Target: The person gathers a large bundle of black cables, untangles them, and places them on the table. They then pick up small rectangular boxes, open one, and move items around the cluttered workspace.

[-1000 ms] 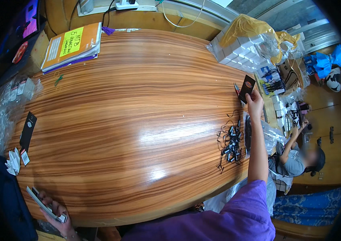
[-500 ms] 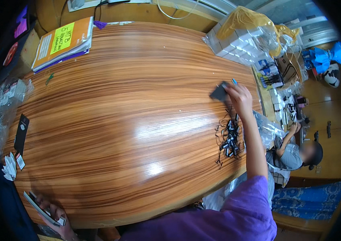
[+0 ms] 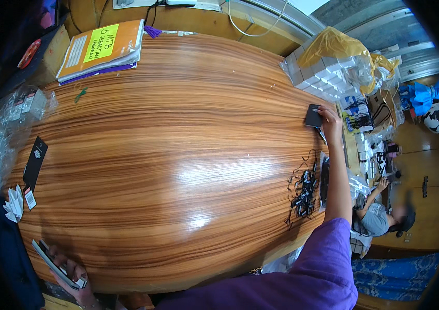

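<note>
Right hand (image 3: 329, 118) at upper right of frame, fingers clamped on small black flat piece (image 3: 313, 115), pressing it onto bench (image 3: 178, 155). Left hand (image 3: 69, 271) at lower left grips flat card (image 3: 54, 264). Pile of black cables (image 3: 303, 192) waits at right edge; work seems only partly done.

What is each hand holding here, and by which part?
Right hand grips a small flat black card by its right edge, on the wooden table. Left hand holds a flat grey-white packet near its lower end.
</note>
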The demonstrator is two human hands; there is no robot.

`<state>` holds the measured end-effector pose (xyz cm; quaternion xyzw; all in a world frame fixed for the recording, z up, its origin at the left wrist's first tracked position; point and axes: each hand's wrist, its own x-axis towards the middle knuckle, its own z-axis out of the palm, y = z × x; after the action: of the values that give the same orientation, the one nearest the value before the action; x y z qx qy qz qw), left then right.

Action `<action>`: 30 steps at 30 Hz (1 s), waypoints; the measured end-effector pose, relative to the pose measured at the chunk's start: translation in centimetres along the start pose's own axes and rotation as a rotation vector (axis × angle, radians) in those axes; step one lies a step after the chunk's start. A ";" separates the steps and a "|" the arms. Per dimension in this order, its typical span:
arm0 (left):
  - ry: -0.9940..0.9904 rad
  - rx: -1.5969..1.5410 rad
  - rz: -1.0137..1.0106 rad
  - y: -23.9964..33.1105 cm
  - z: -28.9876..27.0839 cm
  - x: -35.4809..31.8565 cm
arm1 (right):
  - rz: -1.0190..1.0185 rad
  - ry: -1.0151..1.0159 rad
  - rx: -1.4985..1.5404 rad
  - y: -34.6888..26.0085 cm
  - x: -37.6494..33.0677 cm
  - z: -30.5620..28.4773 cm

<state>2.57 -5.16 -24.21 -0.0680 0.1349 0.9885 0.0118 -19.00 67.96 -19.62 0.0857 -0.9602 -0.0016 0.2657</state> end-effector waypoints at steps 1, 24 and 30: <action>0.006 0.000 0.002 0.0 0.1 0.0 | 0.043 -0.016 0.043 0.1 -0.3 0.5; 0.093 -0.031 0.016 0.3 0.3 -0.4 | -0.182 -0.218 0.161 -26.0 -6.3 -6.1; 0.036 0.017 0.020 0.1 0.1 -0.3 | -0.034 0.011 0.027 -17.4 3.5 3.1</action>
<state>2.82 -5.28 -24.08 -0.0845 0.1442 0.9859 0.0002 -20.64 50.10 -21.32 0.1054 -0.9571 0.0074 0.2697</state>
